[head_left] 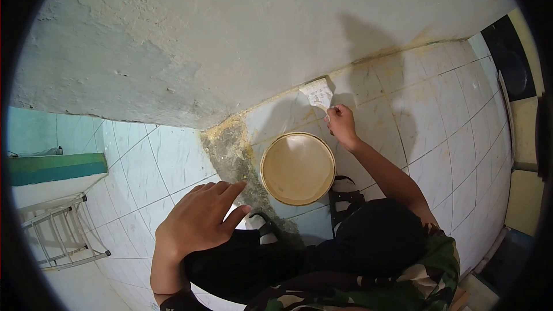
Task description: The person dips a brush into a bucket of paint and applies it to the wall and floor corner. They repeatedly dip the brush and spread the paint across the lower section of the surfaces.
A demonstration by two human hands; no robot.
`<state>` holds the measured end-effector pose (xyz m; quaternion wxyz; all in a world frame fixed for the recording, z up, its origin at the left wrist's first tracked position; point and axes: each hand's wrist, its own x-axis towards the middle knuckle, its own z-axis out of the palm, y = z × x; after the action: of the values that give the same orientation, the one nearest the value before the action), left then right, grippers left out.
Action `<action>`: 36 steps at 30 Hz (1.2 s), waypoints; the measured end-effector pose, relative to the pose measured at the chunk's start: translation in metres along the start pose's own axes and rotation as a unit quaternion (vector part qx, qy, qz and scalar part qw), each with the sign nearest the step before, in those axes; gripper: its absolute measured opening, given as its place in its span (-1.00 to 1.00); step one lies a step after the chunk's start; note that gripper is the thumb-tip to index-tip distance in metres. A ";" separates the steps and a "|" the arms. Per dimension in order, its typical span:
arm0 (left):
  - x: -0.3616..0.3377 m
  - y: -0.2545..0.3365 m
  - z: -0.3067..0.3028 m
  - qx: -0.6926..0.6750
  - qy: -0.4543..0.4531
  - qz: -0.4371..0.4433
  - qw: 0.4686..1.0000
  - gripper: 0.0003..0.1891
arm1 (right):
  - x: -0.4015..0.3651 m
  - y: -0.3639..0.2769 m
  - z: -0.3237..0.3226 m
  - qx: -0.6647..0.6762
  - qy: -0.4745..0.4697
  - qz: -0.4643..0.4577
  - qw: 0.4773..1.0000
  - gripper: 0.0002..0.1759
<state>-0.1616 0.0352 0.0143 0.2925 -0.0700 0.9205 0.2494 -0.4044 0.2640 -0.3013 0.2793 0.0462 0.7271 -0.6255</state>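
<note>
My right hand (341, 125) grips a wide scraper (318, 92) smeared with white filler, its blade against the base of the pale plastered wall (230, 34) where it meets the tiled floor. My left hand (199, 219) rests open on my black-trousered knee (242, 265), fingers spread and holding nothing. Between my hands sits a round bucket (298, 167) of cream-coloured filler on the floor.
White floor tiles (449, 121) spread right and left. A rough, crumbly grey patch (230, 150) runs down the corner beside the bucket. My sandalled feet (343, 201) stand just below the bucket. A white metal frame (57, 230) and a green ledge (55, 168) lie at the left.
</note>
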 end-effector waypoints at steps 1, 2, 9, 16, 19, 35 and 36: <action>0.001 0.000 -0.001 0.001 0.000 0.001 1.000 -0.49 | 0.008 0.007 0.001 -0.014 0.011 0.012 1.000 -0.80; 0.002 0.000 -0.001 -0.004 -0.005 -0.001 1.000 -0.49 | 0.016 0.014 0.003 -0.014 0.012 0.012 1.000 -0.80; 0.003 -0.006 -0.001 -0.014 0.005 0.003 1.000 -0.49 | 0.038 0.028 0.017 -0.045 0.022 0.030 0.998 -0.76; 0.006 -0.007 -0.003 -0.008 -0.020 -0.029 0.999 -0.50 | 0.057 0.042 0.019 -0.020 0.017 0.039 0.999 -0.80; 0.007 -0.007 -0.003 -0.002 -0.023 -0.032 0.999 -0.51 | 0.057 0.041 0.023 -0.049 0.027 0.039 0.998 -0.81; 0.002 -0.005 -0.003 -0.008 -0.012 -0.011 1.000 -0.50 | -0.060 -0.126 0.014 0.132 -0.076 -0.122 0.981 -0.85; 0.001 -0.006 -0.003 -0.008 -0.009 -0.013 1.000 -0.50 | -0.056 -0.111 0.012 0.131 -0.070 -0.126 0.981 -0.85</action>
<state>-0.1629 0.0288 0.0135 0.3031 -0.0822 0.9149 0.2535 -0.3996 0.2446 -0.1786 0.2397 -0.0533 0.6179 -0.7469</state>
